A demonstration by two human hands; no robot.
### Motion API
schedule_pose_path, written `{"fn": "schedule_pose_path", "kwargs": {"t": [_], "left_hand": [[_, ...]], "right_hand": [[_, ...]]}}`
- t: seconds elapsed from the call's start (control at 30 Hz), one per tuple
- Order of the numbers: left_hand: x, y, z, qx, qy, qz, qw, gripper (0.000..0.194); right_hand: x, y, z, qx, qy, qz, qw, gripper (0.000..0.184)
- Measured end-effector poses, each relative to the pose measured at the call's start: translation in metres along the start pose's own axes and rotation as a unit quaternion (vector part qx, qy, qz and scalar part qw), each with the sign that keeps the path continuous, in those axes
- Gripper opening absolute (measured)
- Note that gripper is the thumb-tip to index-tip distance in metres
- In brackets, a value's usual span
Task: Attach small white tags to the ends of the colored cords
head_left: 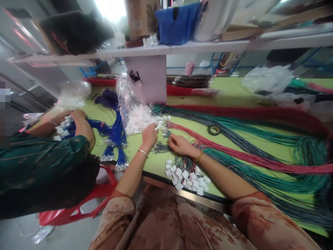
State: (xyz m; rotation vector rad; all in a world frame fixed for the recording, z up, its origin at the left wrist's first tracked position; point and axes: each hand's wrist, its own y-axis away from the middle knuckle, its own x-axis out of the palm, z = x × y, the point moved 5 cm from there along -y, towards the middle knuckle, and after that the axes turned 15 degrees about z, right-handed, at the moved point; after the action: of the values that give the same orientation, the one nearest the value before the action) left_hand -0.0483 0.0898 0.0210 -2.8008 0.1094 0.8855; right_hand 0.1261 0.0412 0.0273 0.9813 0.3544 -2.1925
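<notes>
My left hand (149, 136) is closed in a pinch around a small white connector (156, 128), beside a heap of loose white connectors (139, 119) spilling from a clear plastic bag (126, 90). Just to the right, my right hand (179, 144) has its thumb and fingers pressed together at the metal-tipped ends of green wires (168, 133); what lies between its fingertips is too small to make out. Red wires (223, 146) run rightward past this hand. Below it, near the table edge, lies a cluster of wires with white connectors (187, 178) fitted on their ends.
A roll of black tape (213, 130) lies on the grey wires (234, 137). At left, a co-worker's hands (78, 116) handle blue wires (114, 133) with white connectors. A shelf (145, 51) carrying a blue bin (178, 24) spans the back. A red chair (78, 210) stands lower left.
</notes>
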Motion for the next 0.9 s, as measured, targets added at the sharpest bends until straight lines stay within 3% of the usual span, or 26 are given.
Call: {"fn": "schedule_pose_path", "kwargs": {"t": [0.07, 0.13, 0.37, 0.63, 0.9], "left_hand": [[-0.014, 0.003, 0.001, -0.014, 0.148, -0.068, 0.986, 0.016], [-0.021, 0.005, 0.002, -0.032, 0.279, -0.093, 0.955, 0.02], [0.006, 0.019, -0.001, -0.114, 0.53, -0.006, 0.84, 0.02], [0.027, 0.033, -0.015, -0.104, 0.604, 0.088, 0.785, 0.027], [0.027, 0.037, -0.018, -0.098, 0.589, 0.128, 0.792, 0.029]], "right_hand": [[-0.004, -0.004, -0.004, -0.022, -0.092, -0.034, 0.995, 0.006], [-0.009, -0.009, -0.003, -0.047, -0.157, -0.066, 0.984, 0.008], [-0.018, -0.024, 0.013, -0.056, -0.23, -0.089, 0.967, 0.017], [-0.018, -0.017, 0.002, -0.012, -0.216, -0.119, 0.969, 0.023], [-0.013, -0.018, -0.006, 0.022, -0.283, -0.088, 0.955, 0.026]]}}
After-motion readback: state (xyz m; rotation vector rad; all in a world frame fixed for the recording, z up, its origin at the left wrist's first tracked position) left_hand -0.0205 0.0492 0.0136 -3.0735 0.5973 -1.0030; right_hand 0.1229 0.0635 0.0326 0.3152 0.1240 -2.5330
